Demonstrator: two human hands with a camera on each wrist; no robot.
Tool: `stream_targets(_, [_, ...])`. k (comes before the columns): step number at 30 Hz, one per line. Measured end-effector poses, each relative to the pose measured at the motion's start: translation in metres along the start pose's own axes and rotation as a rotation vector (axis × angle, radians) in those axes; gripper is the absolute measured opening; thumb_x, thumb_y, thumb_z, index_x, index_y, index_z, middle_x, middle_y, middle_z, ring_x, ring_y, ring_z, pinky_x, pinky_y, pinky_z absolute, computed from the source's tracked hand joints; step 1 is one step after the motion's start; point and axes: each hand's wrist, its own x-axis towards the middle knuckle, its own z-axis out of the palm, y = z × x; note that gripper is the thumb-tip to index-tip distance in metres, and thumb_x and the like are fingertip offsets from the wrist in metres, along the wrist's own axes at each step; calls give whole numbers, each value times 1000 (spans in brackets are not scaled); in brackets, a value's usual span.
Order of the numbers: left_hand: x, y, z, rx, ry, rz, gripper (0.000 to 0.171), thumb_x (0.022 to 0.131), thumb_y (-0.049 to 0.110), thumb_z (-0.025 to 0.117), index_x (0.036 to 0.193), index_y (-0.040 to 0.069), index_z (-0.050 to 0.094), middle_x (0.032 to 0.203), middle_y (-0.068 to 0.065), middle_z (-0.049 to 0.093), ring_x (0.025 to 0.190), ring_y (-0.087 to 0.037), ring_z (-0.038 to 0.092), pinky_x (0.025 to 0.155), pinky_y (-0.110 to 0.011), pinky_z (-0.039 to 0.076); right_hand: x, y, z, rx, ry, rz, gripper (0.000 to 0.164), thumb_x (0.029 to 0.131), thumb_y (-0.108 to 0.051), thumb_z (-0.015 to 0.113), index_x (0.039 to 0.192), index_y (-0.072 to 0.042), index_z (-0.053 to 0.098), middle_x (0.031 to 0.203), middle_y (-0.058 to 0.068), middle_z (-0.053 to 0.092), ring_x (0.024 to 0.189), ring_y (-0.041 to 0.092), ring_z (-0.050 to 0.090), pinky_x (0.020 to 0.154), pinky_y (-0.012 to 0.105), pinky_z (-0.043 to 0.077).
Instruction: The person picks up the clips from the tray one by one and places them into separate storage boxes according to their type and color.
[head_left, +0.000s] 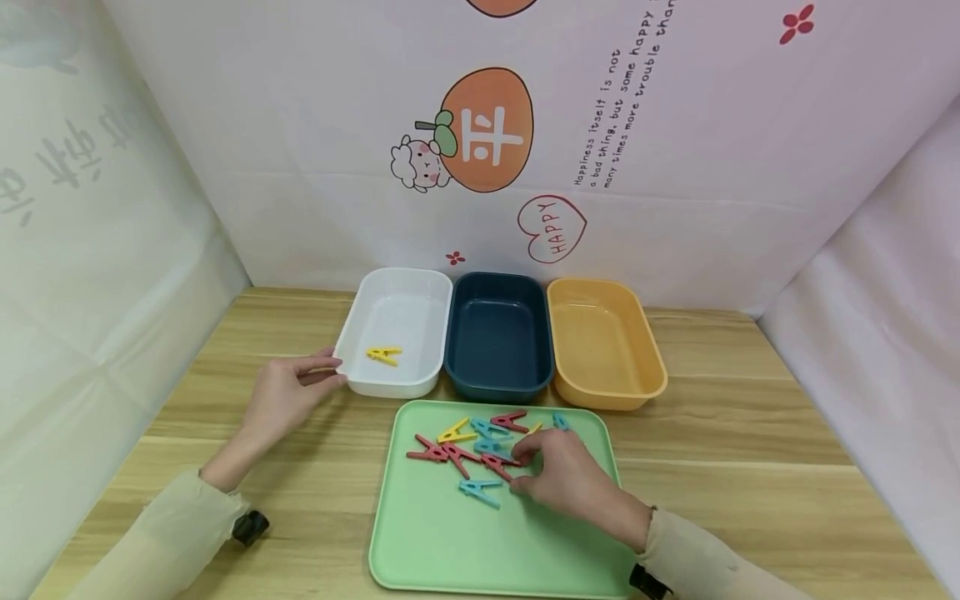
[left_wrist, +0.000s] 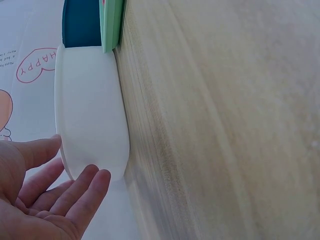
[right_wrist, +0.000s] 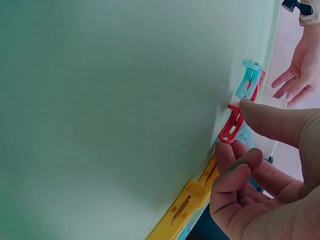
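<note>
Red clothespin point(head_left: 495, 464), one. Head view: laid on the green tray point(head_left: 465, 550) within a cluster; its forked ends are met by thumb and finger of the right hand point(head_left: 570, 479), in what is judged a pinch, though firmness cannot be told. Risk: a blue clothespin point(head_left: 491, 447) is crowded close by and might be dragged along. The forked ends are pointed toward the hand; the long axis is slanted from upper left to lower right.

Left wrist view: white bin point(left_wrist: 90, 100), its corner touched by the left hand point(left_wrist: 50, 205), fingers loosely spread. Risk: the bin could be nudged askew by uneven pressure. The clothespin's direction cannot be read here.

Right wrist view: the red clothespin is framed between thumb tip and fingertip, a yellow clothespin point(right_wrist: 181, 210) near the fingers. Risk: if squeezed off-centre, it could be twisted loose. Its long axis is seen steep, leaning slightly rightward at the top.
</note>
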Motion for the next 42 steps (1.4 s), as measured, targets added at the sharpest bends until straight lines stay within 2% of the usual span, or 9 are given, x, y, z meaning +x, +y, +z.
stream_targets(9, [0,0,0,-2,-5,-5,29,95,8,80,118,-10,75,137,-26,63,105,-39,74,78,-22,61,-8,1,-4,-5,-4,28,27,77,-11,95,101,-7,83,93,-5,76,93,18,67,83,44,57])
stream_targets(19, [0,0,0,9,-2,5,29,95,8,80,118,-10,75,137,-26,64,105,-39,74,78,-22,61,-18,8,-8,-17,15,38,27,76,-9,94,101,-10,83,95,-7,75,93,16,65,79,41,56])
stream_targets(27, [-1,4,-1,18,4,-7,29,95,10,80,118,-9,75,136,-26,64,105,-39,74,79,-22,61,-26,13,-11,-15,15,80,23,76,-9,94,97,-12,83,91,-7,72,84,12,62,70,32,54])
stream_targets(32, [-1,5,-2,15,3,-13,30,95,11,81,118,-9,75,136,-26,64,105,-39,74,79,-22,61,-30,15,-13,-4,24,85,26,75,-6,94,98,-11,83,93,-5,73,77,13,58,63,29,50])
stream_targets(38, [-1,3,-1,24,0,-11,30,95,10,80,118,-8,75,137,-26,64,105,-38,75,78,-20,61,-31,14,-12,-7,12,116,30,73,-9,96,100,-12,83,94,-6,72,74,13,56,63,28,49])
stream_targets(42, [-1,2,-1,29,1,-11,29,95,10,80,118,-8,76,137,-25,64,104,-37,75,78,-22,61,-30,14,-10,-11,9,104,29,74,-8,96,99,-11,83,92,-6,71,72,13,56,62,28,48])
